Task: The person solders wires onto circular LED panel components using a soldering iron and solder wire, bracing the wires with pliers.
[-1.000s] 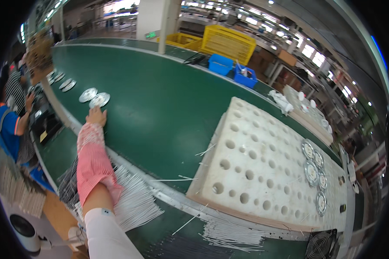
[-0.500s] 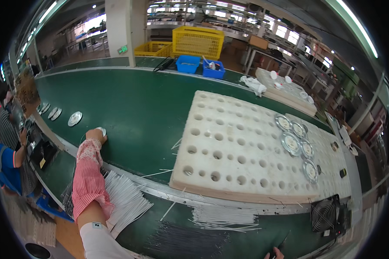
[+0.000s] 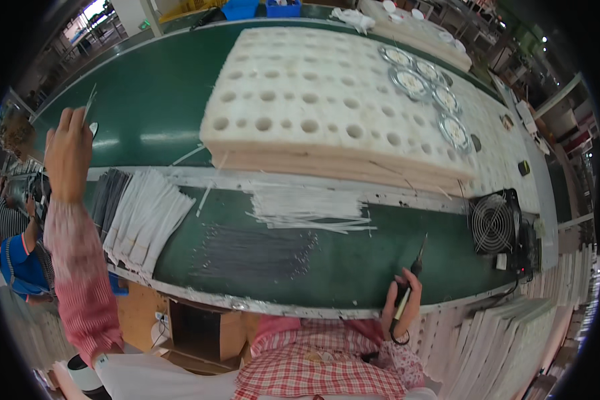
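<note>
My left hand [image 3: 69, 155] is raised over the left part of the green belt [image 3: 153, 80], its fingers closed around a small round silver disc [image 3: 93, 129] seen edge-on. Thin pale wires [image 3: 91, 100] stick up beside the fingertips. My right hand [image 3: 407, 304] is wrapped around a soldering iron [image 3: 416, 267] near the front edge of the bench, its metal tip pointing up and away. Between the hands lie a bundle of white wires [image 3: 143, 217], a dark wire bundle [image 3: 110, 199], loose white wires [image 3: 307, 207] and a spread of dark wires [image 3: 253, 253].
A thick white foam board [image 3: 287, 100] with rows of holes spans the belt, several silver discs [image 3: 410, 81] at its right. A black fan [image 3: 492, 224] stands on the bench's right. Another person in blue [image 3: 21, 260] works at far left. Stacked boards [image 3: 493, 340] stand lower right.
The view has tipped down, bringing the bench front and my right hand with the soldering iron into sight. My left hand has lifted from the belt with the disc.
</note>
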Tool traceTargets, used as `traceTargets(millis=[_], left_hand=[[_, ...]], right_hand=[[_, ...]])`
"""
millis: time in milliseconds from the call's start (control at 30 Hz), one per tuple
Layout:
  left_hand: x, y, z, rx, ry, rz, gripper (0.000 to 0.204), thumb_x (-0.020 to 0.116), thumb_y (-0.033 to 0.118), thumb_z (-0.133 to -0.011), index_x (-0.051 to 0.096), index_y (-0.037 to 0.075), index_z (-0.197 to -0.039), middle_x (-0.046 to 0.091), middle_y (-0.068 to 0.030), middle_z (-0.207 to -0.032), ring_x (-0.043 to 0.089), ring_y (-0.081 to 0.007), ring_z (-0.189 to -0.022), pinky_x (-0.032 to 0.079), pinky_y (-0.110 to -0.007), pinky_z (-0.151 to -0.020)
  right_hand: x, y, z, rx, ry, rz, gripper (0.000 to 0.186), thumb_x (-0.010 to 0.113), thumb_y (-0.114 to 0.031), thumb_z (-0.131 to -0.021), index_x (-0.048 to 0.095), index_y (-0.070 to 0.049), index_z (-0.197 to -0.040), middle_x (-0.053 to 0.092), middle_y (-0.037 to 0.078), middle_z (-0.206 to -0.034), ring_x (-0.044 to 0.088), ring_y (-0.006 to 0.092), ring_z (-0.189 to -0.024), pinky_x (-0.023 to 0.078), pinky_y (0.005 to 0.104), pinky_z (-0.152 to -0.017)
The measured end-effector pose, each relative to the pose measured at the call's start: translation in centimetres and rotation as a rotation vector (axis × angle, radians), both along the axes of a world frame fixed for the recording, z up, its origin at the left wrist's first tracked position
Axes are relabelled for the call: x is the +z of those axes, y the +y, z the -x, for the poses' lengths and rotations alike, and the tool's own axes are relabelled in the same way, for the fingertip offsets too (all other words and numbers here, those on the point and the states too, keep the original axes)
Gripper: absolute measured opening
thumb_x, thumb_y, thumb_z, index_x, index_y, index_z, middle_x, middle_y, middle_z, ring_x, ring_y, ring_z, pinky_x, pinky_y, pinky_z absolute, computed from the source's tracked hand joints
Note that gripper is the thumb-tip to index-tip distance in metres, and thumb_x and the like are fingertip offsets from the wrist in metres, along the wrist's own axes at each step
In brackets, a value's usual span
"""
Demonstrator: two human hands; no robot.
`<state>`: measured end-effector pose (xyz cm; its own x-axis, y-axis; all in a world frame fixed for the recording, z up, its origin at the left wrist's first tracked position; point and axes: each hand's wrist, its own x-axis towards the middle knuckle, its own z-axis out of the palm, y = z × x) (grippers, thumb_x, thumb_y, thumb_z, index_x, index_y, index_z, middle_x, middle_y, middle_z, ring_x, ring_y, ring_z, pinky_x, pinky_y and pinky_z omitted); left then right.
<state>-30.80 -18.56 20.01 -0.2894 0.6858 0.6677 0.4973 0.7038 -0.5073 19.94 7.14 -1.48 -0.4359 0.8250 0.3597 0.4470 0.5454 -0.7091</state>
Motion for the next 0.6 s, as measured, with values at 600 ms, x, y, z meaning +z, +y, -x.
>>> traceTargets(millis=[600], left_hand=[[-17.5, 16.9, -34.3, -0.756, -0.985, 0.015, 0.019, 0.068, 0.011, -0.083, 0.068, 0.013, -0.102, 0.067, -0.0041, -0.101, 0.062, -0.0249, -0.092, 0.043, -0.042, -0.083]], right_hand=[[1.7, 6.2, -5.2, 0.039, 0.025, 0.173, 0.041, 0.071, 0.001, -0.086, 0.057, -0.002, -0.124, 0.068, 0.013, -0.11, 0.064, 0.0215, -0.09, 0.052, 0.0309, -0.077]])
